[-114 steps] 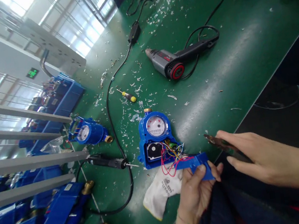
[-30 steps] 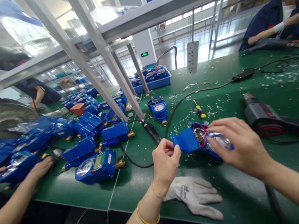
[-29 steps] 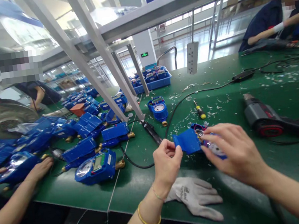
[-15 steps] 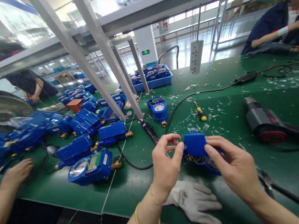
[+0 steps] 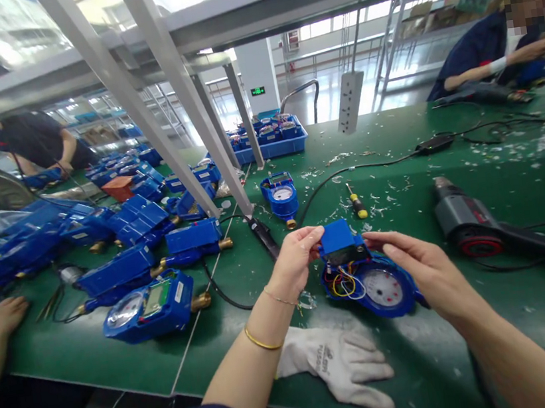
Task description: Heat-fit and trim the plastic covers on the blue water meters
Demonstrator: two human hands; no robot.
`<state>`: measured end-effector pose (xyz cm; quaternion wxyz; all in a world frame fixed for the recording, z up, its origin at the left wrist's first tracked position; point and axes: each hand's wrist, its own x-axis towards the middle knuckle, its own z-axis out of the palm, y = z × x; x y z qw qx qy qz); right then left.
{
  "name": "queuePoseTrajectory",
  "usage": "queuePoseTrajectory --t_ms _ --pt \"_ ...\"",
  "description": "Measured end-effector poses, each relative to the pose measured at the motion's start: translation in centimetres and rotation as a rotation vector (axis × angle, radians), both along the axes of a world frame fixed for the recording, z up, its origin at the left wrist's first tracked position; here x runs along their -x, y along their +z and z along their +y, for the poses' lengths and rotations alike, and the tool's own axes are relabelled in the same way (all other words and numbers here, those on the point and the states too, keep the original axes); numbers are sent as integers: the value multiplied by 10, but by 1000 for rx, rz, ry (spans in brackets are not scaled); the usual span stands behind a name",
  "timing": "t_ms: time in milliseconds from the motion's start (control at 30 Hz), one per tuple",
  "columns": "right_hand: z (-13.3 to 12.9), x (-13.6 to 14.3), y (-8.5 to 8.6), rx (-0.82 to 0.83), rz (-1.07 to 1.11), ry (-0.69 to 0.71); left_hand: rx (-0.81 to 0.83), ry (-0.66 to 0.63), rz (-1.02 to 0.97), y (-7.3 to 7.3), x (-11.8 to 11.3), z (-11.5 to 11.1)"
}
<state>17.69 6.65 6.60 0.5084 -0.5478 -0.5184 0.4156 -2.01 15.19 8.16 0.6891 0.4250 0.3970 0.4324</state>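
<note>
A blue water meter (image 5: 384, 289) lies on the green bench before me, its round dial showing and loose yellow, white and red wires spilling from its opened housing. Above the wires is a blue rectangular part (image 5: 335, 236) with a black side, tilted. My left hand (image 5: 296, 258) pinches its left edge between thumb and fingers. On the other side my right hand (image 5: 418, 265) has its fingers stretched out, the index fingertip at the part's right edge and the thumb apart from it. A grey-white work glove (image 5: 339, 366) lies below the meter.
A heat gun (image 5: 470, 218) lies to the right and a yellow-black screwdriver (image 5: 357, 203) behind the meter. Other blue meters (image 5: 150, 307) crowd the left; one meter (image 5: 281, 196) stands ahead. A power strip (image 5: 351, 103) hangs above. Co-workers sit at left and right.
The blue part has tilted back, baring its black side and the wires. My left hand has closed on its edge, while my right fingers have loosened from it. The view has shifted slightly.
</note>
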Motion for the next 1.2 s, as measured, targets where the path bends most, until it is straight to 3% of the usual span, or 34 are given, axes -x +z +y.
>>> queuePoseTrajectory --t_ms 167,300,367,467,533,667,767,967,1067,1200 --pt "15 4 -5 -77 -155 105 37 -19 -5 -8 0 8" --pt "15 7 -4 -241 -301 68 -15 -21 -25 0 8 -3" --pt "7 6 -3 -451 -415 122 -115 -29 -9 6 19 -15" --pt "-12 2 -5 -805 -669 200 -425 -104 175 13 39 -39" --pt "-25 -2 -10 -893 -774 181 -635 -139 345 15 50 -56" --pt "-38 -7 -20 -900 -861 205 -967 -168 529 15 60 -82" --pt "-39 -7 -20 -833 -842 258 -1103 -174 591 13 62 -93" --pt "-41 1 -1 -652 -706 117 -1191 -193 594 5 66 -104" --pt "-48 4 7 -624 -700 200 -1212 -174 600 4 68 -105" --pt "-60 14 10 -723 -751 308 -1233 -137 664 4 68 -106"
